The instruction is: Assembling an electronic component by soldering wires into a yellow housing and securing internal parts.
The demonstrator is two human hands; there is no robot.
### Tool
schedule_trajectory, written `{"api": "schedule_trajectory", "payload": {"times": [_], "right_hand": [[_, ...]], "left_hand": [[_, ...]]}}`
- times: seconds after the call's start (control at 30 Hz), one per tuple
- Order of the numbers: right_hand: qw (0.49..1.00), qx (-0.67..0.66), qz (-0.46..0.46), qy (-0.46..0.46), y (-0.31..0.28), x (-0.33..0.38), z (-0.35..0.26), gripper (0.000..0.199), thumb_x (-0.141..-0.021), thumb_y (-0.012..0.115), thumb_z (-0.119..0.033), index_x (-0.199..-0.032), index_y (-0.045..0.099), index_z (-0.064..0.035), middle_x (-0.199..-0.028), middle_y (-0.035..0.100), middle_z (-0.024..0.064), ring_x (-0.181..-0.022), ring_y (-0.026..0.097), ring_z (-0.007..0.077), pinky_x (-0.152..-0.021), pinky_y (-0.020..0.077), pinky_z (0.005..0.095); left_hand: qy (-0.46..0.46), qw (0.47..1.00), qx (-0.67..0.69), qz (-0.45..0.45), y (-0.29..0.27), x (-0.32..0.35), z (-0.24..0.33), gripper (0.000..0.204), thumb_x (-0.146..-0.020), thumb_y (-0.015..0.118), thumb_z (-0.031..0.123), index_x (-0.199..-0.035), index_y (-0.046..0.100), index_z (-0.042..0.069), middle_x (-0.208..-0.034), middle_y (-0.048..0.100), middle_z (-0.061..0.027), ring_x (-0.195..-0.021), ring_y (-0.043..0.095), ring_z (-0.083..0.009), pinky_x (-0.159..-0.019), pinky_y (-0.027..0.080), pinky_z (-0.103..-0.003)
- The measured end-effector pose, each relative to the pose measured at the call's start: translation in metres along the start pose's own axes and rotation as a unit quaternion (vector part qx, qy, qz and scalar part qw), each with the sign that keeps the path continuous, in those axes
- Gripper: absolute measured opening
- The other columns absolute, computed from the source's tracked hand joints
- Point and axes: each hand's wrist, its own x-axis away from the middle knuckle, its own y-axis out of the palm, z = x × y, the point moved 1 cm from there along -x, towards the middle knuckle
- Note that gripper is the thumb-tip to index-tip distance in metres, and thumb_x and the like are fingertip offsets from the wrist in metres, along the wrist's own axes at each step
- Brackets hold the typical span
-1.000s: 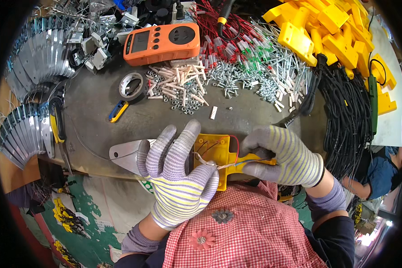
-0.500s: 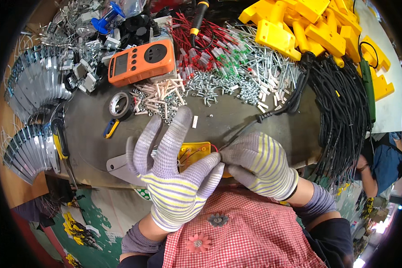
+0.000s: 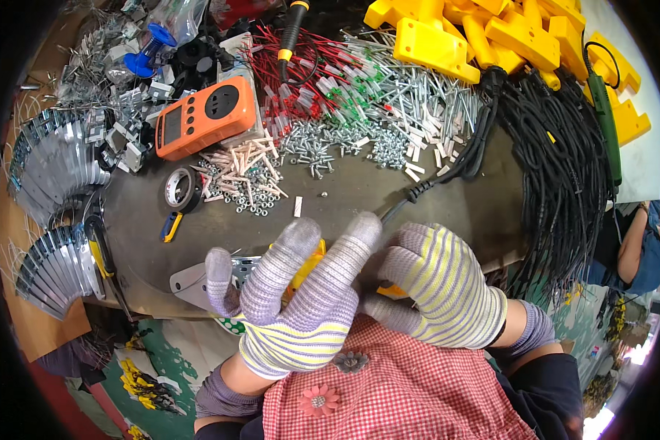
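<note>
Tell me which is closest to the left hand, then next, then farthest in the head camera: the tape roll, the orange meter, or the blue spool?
From the left hand:
1. Tape roll, up and left.
2. Orange meter, above the tape.
3. Blue spool, top left corner.

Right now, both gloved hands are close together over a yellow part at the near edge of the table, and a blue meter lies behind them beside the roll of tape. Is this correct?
Not quite: the meter is orange, not blue, as the head view shows. The rest holds: the left hand and right hand, both gloved, are close together over the yellow part at the near edge of the table, and the meter lies behind them beside the roll of tape.
</note>
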Motion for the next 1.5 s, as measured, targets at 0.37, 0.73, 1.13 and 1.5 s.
{"api": "schedule_trajectory", "payload": {"times": [0.37, 0.73, 1.13, 1.5], "right_hand": [[0.985, 0.095, 0.127, -0.075, 0.014, 0.003, 0.02, 0.019, -0.074, 0.077, -0.021, -0.083, 0.067, -0.0086, -0.075, 0.061, 0.0072, -0.07, 0.062, 0.0288, -0.065, 0.0456, 0.0448], [0.931, 0.345, -0.047, 0.107, -0.019, -0.052, 0.079, 0.014, -0.074, 0.078, -0.02, -0.078, 0.07, -0.0089, -0.074, 0.066, 0.0105, -0.077, 0.065, 0.0329, -0.075, 0.0505, 0.0443], [0.908, -0.382, 0.07, 0.156, -0.001, -0.013, 0.034, 0.014, -0.089, 0.068, -0.004, -0.103, 0.067, -0.001, -0.092, 0.068, 0.0016, -0.081, 0.064, 0.0093, -0.076, 0.0514, 0.0241], [0.99, -0.139, 0.013, 0.014, -0.001, -0.029, 0.023, 0.015, -0.083, 0.071, -0.004, -0.098, 0.068, -0.0043, -0.087, 0.068, 0.0093, -0.081, 0.067, 0.0251, -0.073, 0.0537, 0.0331]], "left_hand": [[-0.063, 0.984, 0.141, -0.094, 0.009, -0.012, -0.022, 0.013, -0.067, 0.08, 0.038, -0.071, 0.07, 0.03, -0.148, 0.055, -0.0037, -0.139, 0.04, -0.0319, -0.118, 0.011, -0.057], [-0.069, 0.99, 0.107, -0.066, 0.009, -0.018, -0.024, 0.012, -0.068, 0.081, 0.023, -0.076, 0.077, 0.016, -0.145, 0.055, -0.0168, -0.135, 0.042, -0.0409, -0.113, 0.028, -0.051], [-0.074, 0.986, 0.145, -0.035, 0.018, -0.012, -0.028, 0.013, -0.069, 0.079, 0.032, -0.077, 0.075, 0.022, -0.144, 0.058, -0.0098, -0.135, 0.045, -0.0341, -0.115, 0.018, -0.056], [-0.059, 0.99, 0.116, -0.061, 0.01, -0.015, -0.025, 0.018, -0.066, 0.08, 0.026, -0.08, 0.077, 0.015, -0.144, 0.056, -0.0183, -0.131, 0.047, -0.0406, -0.11, 0.03, -0.053]]}}
